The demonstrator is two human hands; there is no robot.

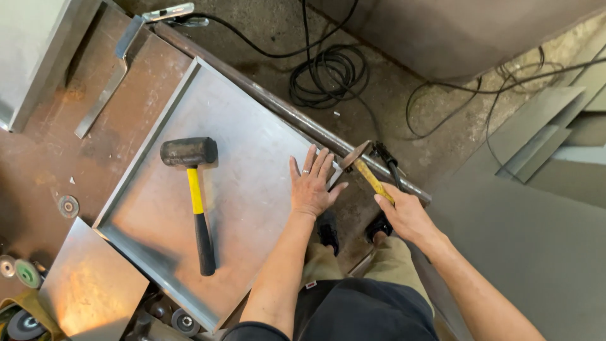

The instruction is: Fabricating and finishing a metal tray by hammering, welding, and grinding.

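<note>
**Hand flat at the tray's edge, hammer held just past it**

The left hand [312, 186] lies flat, fingers spread, on the metal tray [240, 120] near its right edge. The right hand [407, 215] grips a yellow-handled hammer [366, 170], its head just off that edge. A rubber mallet [194, 189] lies mid-tray, bare sheet around it.
</note>
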